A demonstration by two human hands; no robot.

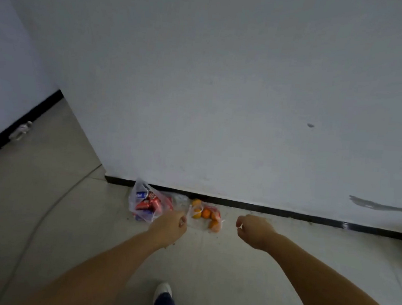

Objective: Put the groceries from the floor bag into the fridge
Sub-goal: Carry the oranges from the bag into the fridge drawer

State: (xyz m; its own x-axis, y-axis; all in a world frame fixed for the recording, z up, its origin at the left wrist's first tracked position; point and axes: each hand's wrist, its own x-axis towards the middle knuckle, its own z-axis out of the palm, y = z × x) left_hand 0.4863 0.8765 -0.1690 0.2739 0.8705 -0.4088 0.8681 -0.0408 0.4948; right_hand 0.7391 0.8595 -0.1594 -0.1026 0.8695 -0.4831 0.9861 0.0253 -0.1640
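A white shoe (163,291) stands below two loosely curled, empty hands, left (169,227) and right (252,231), near the bags (143,202)

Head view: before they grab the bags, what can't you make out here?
- Fridge: not in the head view at all; only wall and floor show.
- Left hand: its fingers are turned away, so whether it already pinches the fruit bag is unclear.
- Cans bag: too blurred and small to count cans or read labels.
- Right hand: loosely curled, holding nothing.
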